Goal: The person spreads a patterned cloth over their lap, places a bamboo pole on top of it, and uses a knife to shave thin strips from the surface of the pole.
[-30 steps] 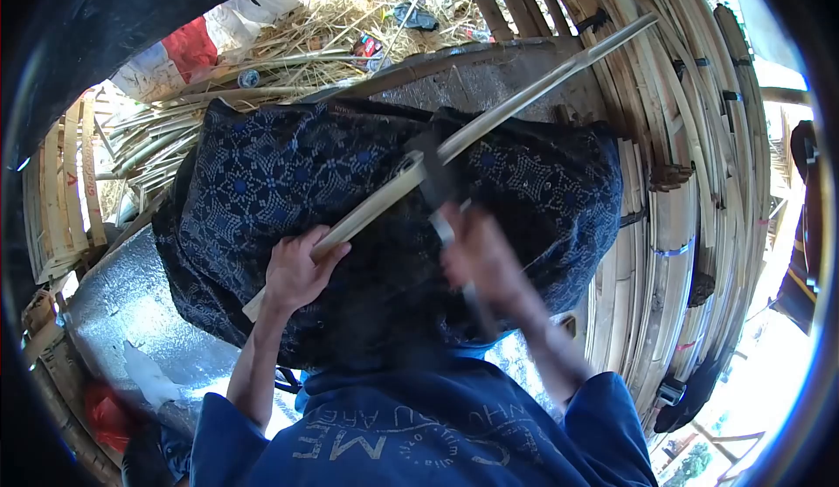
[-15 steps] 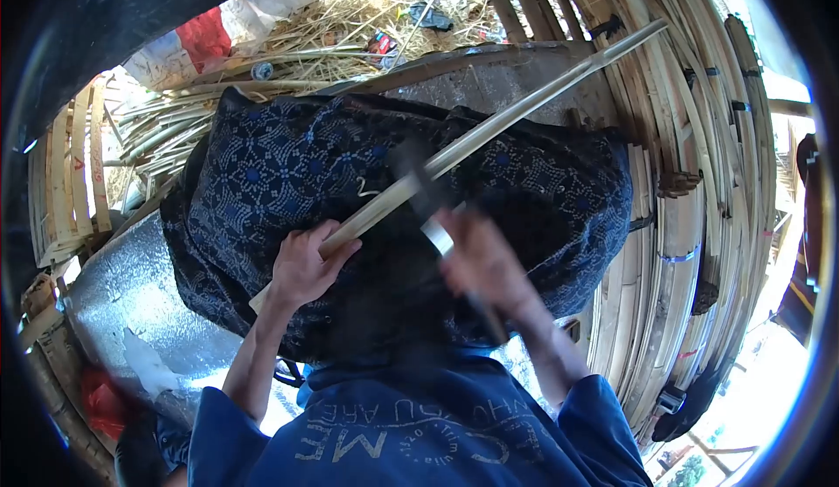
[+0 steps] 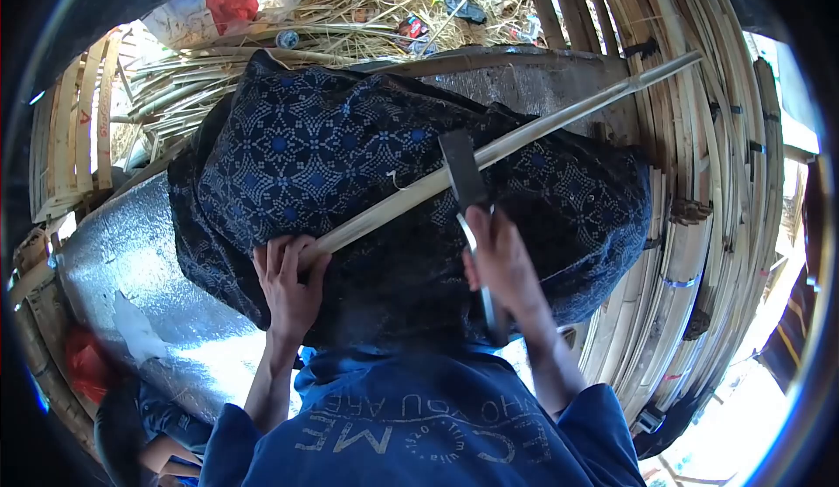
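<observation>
A long pale bamboo strip (image 3: 398,207) runs diagonally across the dark patterned cloth (image 3: 306,138) over my lap. My left hand (image 3: 290,282) is closed round its lower end. The wide dark blade of a knife (image 3: 462,168) lies against the strip near its middle. My right hand (image 3: 502,260) grips the knife, whose handle end points down toward my shirt, slightly blurred. A small curled shaving (image 3: 392,179) rests on the cloth just above the strip.
Bundled bamboo strips (image 3: 690,190) stand along the right. Loose split bamboo (image 3: 179,94) and shavings are piled behind the cloth. A silvery sheet (image 3: 114,251) lies at the left. Part of another person (image 3: 157,426) shows at the lower left, near a red object (image 3: 87,366).
My left hand has moved slightly left and its fingers now lie over the strip. The knife and my right hand have shifted right, and the blade shows more clearly. The view has shifted a little.
</observation>
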`<state>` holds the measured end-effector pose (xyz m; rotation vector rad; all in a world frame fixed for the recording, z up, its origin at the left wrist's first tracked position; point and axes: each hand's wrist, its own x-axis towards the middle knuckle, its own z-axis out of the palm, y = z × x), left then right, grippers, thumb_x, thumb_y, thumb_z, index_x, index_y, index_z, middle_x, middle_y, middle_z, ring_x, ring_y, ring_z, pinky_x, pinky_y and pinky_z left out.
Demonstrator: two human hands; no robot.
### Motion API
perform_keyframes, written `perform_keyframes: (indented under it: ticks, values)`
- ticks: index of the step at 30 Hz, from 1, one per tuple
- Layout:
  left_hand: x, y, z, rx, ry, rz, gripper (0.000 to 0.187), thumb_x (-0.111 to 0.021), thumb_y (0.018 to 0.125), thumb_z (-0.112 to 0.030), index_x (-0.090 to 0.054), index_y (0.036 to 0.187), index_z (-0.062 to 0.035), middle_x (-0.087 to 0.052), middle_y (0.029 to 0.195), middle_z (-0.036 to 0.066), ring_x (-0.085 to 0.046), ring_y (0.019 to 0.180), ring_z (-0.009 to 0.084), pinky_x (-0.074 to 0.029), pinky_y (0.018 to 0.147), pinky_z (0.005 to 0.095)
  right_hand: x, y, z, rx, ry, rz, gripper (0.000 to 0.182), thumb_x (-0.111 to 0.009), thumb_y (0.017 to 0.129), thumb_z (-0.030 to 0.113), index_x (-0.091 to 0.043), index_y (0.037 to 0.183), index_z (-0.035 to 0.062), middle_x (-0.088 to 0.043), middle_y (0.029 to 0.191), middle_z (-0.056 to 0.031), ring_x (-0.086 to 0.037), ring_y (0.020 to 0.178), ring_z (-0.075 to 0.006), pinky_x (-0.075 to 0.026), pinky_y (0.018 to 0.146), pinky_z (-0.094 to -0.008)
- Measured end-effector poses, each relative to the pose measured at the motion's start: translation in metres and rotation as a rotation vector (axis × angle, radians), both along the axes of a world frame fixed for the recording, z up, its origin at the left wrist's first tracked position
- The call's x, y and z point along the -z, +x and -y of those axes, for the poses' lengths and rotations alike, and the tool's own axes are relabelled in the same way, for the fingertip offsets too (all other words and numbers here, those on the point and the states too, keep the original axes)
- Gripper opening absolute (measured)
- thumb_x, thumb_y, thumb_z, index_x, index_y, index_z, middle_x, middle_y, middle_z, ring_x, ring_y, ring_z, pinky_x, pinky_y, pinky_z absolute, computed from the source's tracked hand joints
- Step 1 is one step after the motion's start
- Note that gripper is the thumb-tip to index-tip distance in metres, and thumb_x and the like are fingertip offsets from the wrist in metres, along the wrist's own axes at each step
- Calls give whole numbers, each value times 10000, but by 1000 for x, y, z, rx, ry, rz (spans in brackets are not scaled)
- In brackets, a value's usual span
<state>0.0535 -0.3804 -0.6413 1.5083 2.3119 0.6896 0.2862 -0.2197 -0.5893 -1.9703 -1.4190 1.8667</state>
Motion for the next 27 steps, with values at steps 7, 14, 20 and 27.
perform_keyframes:
  ticks: [7,14,20,27]
  values:
    - [1,-2,-2,30,63,-41,286,-780,768,-135,-635,1010,-88,-603,938,82,-525,882,293,-425,796,405,-7,28,-43,151,175,92,414,-445,1015,445,-508,1064,39,-513,605,-21,-508,432,-91,-425,384,-220]
    - [-5,-18,-7,159,68,40,284,-747,817,-126,-593,1044,-49,-622,844,83,-606,749,267,-489,638,375,-15,38,-46,363,59,-212,326,-510,1005,349,-521,1125,47,-596,683,-76,-587,512,-140,-478,438,-278]
    - [-9,-17,-23,353,70,25,229,-703,865,-127,-585,1037,-33,-646,848,102,-674,659,260,-526,505,346,-7,37,-61,288,207,-183,227,-504,998,265,-511,1052,45,-586,707,-66,-581,541,-128,-466,449,-262]
    - [3,-6,-22,261,-29,32,206,-712,865,-174,-620,1002,-51,-679,784,96,-668,599,275,-507,476,359,37,-13,-5,-155,652,177,324,-539,987,330,-512,980,8,-604,606,-149,-643,525,-176,-455,420,-318]
